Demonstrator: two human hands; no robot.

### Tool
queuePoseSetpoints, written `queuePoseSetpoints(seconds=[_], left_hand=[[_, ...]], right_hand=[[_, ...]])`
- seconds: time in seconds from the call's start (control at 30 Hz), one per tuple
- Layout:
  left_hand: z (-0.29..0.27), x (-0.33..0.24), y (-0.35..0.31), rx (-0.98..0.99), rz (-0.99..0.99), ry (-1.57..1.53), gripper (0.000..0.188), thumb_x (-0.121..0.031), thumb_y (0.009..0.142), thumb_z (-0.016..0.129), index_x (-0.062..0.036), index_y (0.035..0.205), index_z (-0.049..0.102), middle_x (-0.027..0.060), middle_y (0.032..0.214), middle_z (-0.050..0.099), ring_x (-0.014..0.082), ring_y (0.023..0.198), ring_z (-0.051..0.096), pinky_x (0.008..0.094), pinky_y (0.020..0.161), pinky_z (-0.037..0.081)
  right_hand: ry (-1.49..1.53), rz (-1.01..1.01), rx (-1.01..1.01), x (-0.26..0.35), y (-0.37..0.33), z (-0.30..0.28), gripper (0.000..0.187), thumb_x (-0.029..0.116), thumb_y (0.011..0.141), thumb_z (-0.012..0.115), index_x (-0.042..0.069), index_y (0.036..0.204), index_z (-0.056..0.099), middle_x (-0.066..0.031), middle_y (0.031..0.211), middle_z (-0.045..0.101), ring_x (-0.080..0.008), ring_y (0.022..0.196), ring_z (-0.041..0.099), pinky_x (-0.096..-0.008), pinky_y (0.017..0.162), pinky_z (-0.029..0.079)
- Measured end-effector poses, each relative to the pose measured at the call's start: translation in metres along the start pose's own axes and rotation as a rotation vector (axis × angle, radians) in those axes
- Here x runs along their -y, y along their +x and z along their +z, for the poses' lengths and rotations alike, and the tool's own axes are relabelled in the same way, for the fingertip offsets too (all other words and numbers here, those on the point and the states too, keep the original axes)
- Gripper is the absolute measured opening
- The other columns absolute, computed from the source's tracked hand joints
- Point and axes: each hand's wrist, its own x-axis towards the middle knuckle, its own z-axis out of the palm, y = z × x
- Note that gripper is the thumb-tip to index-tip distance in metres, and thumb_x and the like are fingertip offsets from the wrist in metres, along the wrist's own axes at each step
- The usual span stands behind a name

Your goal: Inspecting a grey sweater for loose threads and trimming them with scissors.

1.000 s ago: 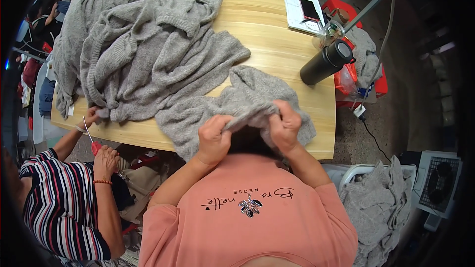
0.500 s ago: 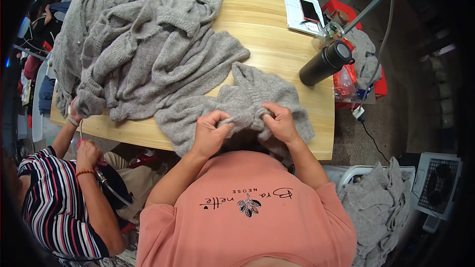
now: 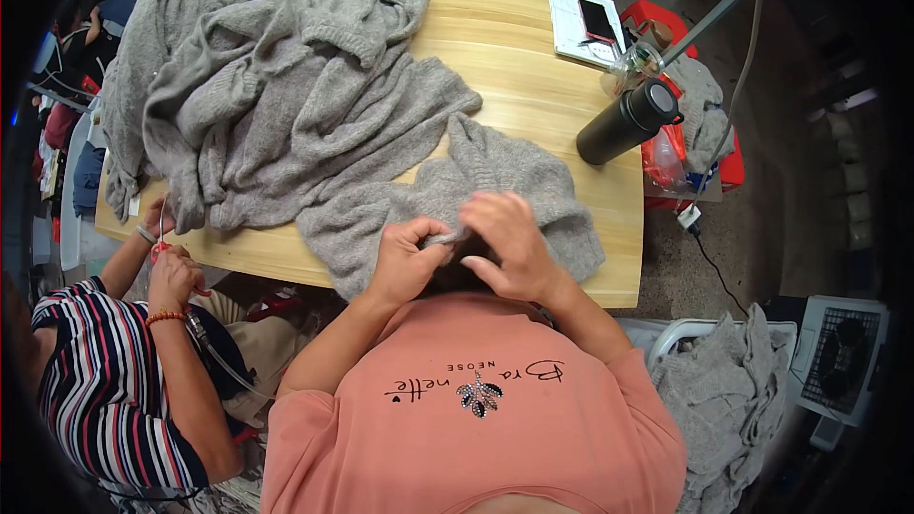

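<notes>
A grey knit sweater (image 3: 519, 167) lies rumpled at the near edge of the wooden table, partly over the edge towards me. My left hand (image 3: 409, 257) pinches a fold of it between thumb and fingers. Close beside it, my right hand (image 3: 509, 243) is open, fingers stretched forward over the knit and thumb apart; whether its fingertips touch the fabric is hard to tell. Just left of my sweater spreads a large heap of grey knitwear (image 3: 286, 114), some of it touching my piece.
To my left a co-worker in a striped shirt (image 3: 114, 390) holds a red-handled tool (image 3: 160, 252) at the heap. A black bottle (image 3: 624, 124), a glass jar (image 3: 633, 67) and a phone (image 3: 598, 21) on papers stand along the right side. A bin of grey knits (image 3: 728, 400) sits lower right.
My right hand has let go of the sweater, opened and moved left towards my left hand. The left keeps its pinch. The co-worker's hands have shifted slightly, and the heap's near-left corner has moved.
</notes>
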Motion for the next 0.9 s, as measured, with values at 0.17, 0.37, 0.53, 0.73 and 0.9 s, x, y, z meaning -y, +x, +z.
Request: queuePoseSetpoints(seconds=[0.17, 0.37, 0.53, 0.73, 0.9], left_hand=[[0.007, -0.002, -0.001, -0.054, -0.059, -0.127, 0.003, 0.003, 0.072, 0.061, 0.0013, 0.074, 0.06, 0.0002, 0.062, 0.057, 0.0038, 0.055, 0.05, 0.0183, 0.049, 0.039], [0.005, 0.009, -0.006, 0.095, -0.176, -0.198, 0.003, 0.003, 0.074, 0.061, 0.0011, 0.075, 0.06, 0.0007, 0.063, 0.057, 0.0043, 0.054, 0.049, 0.0187, 0.047, 0.038], [0.009, -0.008, -0.003, 0.07, -0.201, -0.33, 0.003, 0.002, 0.075, 0.062, 0.0003, 0.074, 0.059, 0.0002, 0.064, 0.057, 0.0043, 0.053, 0.048, 0.0187, 0.046, 0.037], [0.003, -0.006, 0.0, 0.17, -0.293, -0.362, 0.002, -0.002, 0.075, 0.062, -0.0014, 0.075, 0.061, 0.0015, 0.066, 0.06, 0.0041, 0.053, 0.048, 0.0186, 0.047, 0.036], [-0.001, -0.022, 0.003, -0.025, -0.07, -0.425, 0.005, -0.005, 0.078, 0.062, -0.0017, 0.074, 0.06, -0.0017, 0.067, 0.057, 0.0035, 0.059, 0.047, 0.0207, 0.054, 0.037]], right_hand=[[0.29, -0.046, 0.16, -0.014, -0.006, 0.017, 0.011, 0.0, 0.069, 0.06, 0.002, 0.078, 0.054, -0.0102, 0.069, 0.052, -0.0272, 0.064, 0.051, -0.0363, 0.068, 0.039], [0.397, 0.076, 0.079, -0.003, -0.012, 0.028, 0.008, -0.001, 0.069, 0.057, 0.002, 0.072, 0.05, -0.0108, 0.065, 0.049, -0.0287, 0.062, 0.049, -0.0368, 0.061, 0.037], [0.471, 0.161, 0.056, -0.005, -0.013, 0.025, 0.007, -0.001, 0.072, 0.056, 0.002, 0.074, 0.051, -0.0112, 0.065, 0.049, -0.0285, 0.06, 0.048, -0.036, 0.061, 0.038], [0.436, 0.177, 0.053, -0.008, -0.019, 0.027, 0.009, 0.001, 0.072, 0.059, 0.002, 0.079, 0.053, -0.0117, 0.072, 0.052, -0.027, 0.066, 0.05, -0.0352, 0.064, 0.04], [0.247, 0.3, -0.048, -0.027, -0.027, 0.008, 0.029, 0.006, 0.067, 0.067, 0.001, 0.093, 0.056, -0.015, 0.089, 0.056, -0.0282, 0.081, 0.054, -0.0354, 0.07, 0.045]])
